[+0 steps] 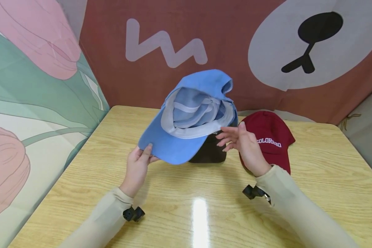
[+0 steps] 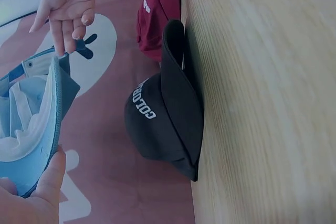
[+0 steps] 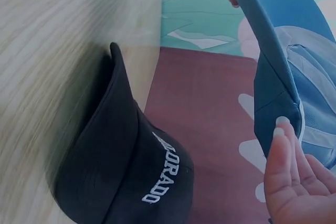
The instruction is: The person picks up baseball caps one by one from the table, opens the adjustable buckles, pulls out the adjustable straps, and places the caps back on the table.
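A light blue baseball cap [image 1: 201, 82] is held up over the table, its pale inner band and lining facing me. My left hand [image 1: 139, 158] pinches the edge of its brim, thumb on top and fingers beneath. At the cap's right side is my right hand [image 1: 243, 144], its fingers extended and fingertips right at the rim; the right wrist view shows those fingers [image 3: 286, 150] against the cap's side. Behind and below the blue cap, a black cap [image 2: 163, 114] with white lettering sits on the table, partly hidden in the head view.
A dark red cap [image 1: 266, 127] lettered COLORADO lies on the wooden table [image 1: 167, 213] at the right, partly behind my right hand. Printed cloth hangs along the back [image 1: 229, 41] and the left side [image 1: 49, 103].
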A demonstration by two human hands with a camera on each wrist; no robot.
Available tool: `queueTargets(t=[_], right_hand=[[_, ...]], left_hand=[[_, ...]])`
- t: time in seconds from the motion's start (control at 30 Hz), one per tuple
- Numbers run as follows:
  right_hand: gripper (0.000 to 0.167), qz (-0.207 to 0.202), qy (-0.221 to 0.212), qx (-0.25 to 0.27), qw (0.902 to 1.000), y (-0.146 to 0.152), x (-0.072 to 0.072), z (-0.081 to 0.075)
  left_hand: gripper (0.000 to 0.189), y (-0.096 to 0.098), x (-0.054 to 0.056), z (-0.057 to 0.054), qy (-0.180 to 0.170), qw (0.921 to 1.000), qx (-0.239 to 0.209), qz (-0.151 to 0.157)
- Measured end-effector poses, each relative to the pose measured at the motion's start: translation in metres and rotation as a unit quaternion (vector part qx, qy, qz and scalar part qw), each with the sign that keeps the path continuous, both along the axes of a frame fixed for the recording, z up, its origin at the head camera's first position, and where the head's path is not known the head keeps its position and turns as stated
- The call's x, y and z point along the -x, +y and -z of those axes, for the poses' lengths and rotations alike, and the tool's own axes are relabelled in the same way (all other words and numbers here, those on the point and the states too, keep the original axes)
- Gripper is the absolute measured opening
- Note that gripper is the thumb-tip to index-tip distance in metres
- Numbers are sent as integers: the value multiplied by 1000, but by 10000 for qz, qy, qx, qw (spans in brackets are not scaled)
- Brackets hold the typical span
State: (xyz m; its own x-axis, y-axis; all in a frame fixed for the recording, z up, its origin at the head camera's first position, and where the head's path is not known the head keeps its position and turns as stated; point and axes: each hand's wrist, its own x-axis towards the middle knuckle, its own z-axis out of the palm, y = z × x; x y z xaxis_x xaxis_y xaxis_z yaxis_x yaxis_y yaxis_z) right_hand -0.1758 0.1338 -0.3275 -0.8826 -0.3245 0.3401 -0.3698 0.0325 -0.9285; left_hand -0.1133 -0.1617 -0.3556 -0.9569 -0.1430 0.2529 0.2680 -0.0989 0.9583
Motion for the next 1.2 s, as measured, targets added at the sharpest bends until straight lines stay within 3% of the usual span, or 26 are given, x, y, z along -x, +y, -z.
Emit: queueTargets(t=[0.13, 0.23, 0.33, 0.47, 0.63, 0.83, 1.07, 1.2], right_hand=[[67, -45, -399, 449, 9982, -1, -1, -3], [69, -153, -944, 960, 9908, -1, -3, -7], [63, -497, -1380, 1695, 9746, -1, -6, -11], [56, -1067, -1585, 2696, 9438, -1, -10, -15], [47, -1014, -1698, 3388, 9198, -1, -12, -19], [41, -841, -1472, 3603, 9173, 1, -14, -25], [33, -805, -1050, 3691, 9199, 1, -19, -37], [33, -1028, -693, 3800, 9166, 1, -22, -43]], left_hand=[[33, 1, 0, 1, 44, 9999, 39, 86], [33, 1, 0, 2, 52, 9997, 131, 190], [34, 1, 1, 3, 69, 9988, 318, 371], [34, 0, 2, 5, 84, 9957, 578, 714], [35, -1, 3, 7, 19, 9933, 617, 981], [35, 5, 6, 10, -24, 9934, 707, 906], [30, 18, 9, 14, 185, 9877, 1506, 386], [29, 25, 6, 13, 13, 9838, 1730, 470]])
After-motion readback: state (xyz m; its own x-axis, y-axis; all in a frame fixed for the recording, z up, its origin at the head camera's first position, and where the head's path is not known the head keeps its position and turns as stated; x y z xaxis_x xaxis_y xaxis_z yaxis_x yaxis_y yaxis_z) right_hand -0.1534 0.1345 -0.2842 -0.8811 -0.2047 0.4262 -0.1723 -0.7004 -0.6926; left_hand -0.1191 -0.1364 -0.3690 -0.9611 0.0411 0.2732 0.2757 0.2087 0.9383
